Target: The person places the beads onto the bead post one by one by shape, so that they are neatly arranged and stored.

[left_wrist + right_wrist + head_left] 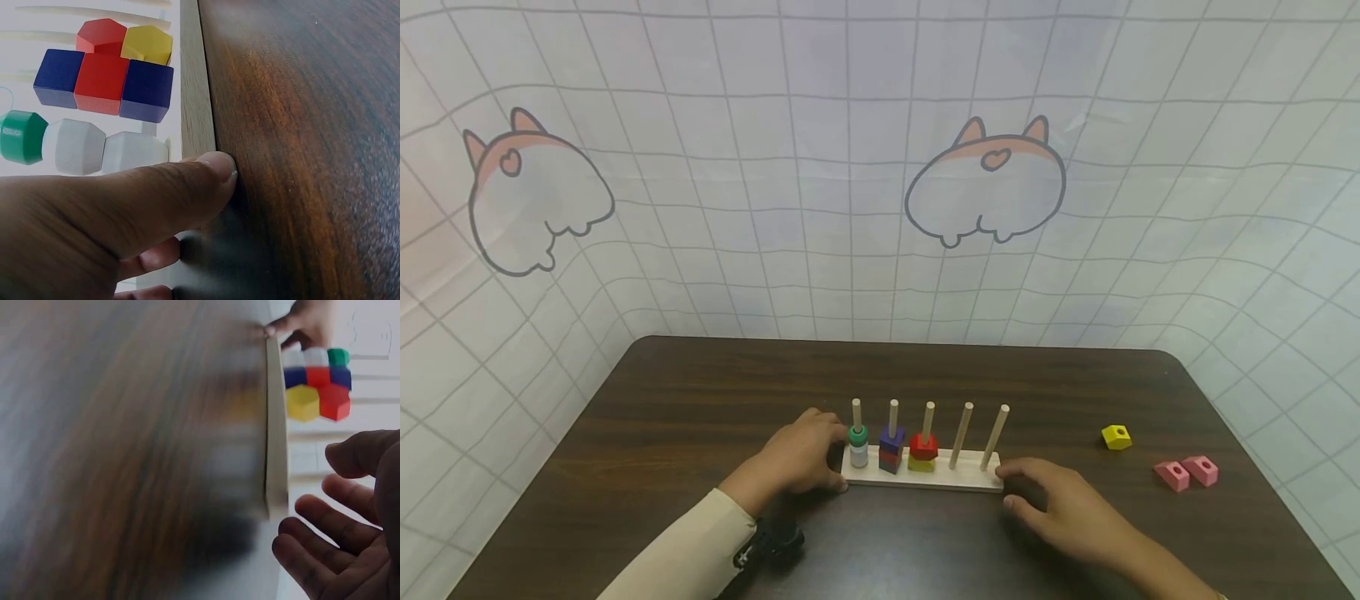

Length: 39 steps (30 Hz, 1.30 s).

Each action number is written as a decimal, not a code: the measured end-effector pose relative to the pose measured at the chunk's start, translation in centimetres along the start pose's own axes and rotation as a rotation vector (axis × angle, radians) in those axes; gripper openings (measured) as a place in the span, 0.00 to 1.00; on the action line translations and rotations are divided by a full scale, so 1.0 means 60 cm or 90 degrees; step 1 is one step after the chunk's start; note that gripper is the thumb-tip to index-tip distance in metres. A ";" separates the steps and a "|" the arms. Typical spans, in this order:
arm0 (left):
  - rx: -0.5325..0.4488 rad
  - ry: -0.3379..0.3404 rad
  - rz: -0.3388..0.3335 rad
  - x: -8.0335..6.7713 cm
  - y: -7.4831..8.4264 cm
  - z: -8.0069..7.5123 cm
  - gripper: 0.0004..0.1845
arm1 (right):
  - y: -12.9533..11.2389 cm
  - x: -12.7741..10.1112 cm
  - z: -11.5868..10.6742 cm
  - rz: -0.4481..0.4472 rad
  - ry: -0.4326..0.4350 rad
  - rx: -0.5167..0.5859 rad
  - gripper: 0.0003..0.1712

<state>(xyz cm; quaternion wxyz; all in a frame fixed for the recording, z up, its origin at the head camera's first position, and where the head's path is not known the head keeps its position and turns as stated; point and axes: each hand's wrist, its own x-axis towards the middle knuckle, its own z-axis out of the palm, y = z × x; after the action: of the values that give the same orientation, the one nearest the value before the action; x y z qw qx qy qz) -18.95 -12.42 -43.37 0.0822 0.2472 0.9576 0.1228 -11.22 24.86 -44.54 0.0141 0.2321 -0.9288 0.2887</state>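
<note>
A pale wooden peg base with several upright pegs lies near the table's front edge. The first peg carries a green block over white ones. The second holds a blue and red stack, the third a red block on a yellow one. The last two pegs are bare. My left hand grips the base's left end, thumb pressed on its front edge. My right hand lies open at the right end, fingers relaxed beside the base.
A yellow block and two pink blocks lie loose on the dark wooden table, to the right of the base. A white gridded cloth with cartoon prints hangs behind and around the table.
</note>
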 end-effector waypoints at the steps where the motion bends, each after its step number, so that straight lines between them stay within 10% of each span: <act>1: 0.001 0.000 0.000 0.000 -0.001 0.001 0.31 | 0.005 -0.002 -0.002 0.003 0.000 -0.005 0.17; 19: -0.002 0.000 -0.001 0.001 0.000 0.000 0.32 | 0.090 -0.018 -0.080 0.073 0.099 -0.083 0.21; 39: -0.001 0.002 -0.002 0.002 -0.002 0.002 0.31 | 0.180 -0.017 -0.136 0.063 0.064 -0.186 0.25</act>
<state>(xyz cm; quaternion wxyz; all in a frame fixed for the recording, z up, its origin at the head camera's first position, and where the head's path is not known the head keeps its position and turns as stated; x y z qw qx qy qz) -19.05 -12.43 -43.54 0.0807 0.2454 0.9581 0.1237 -15.94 37.57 -43.61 0.0801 0.1665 -0.9693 0.1625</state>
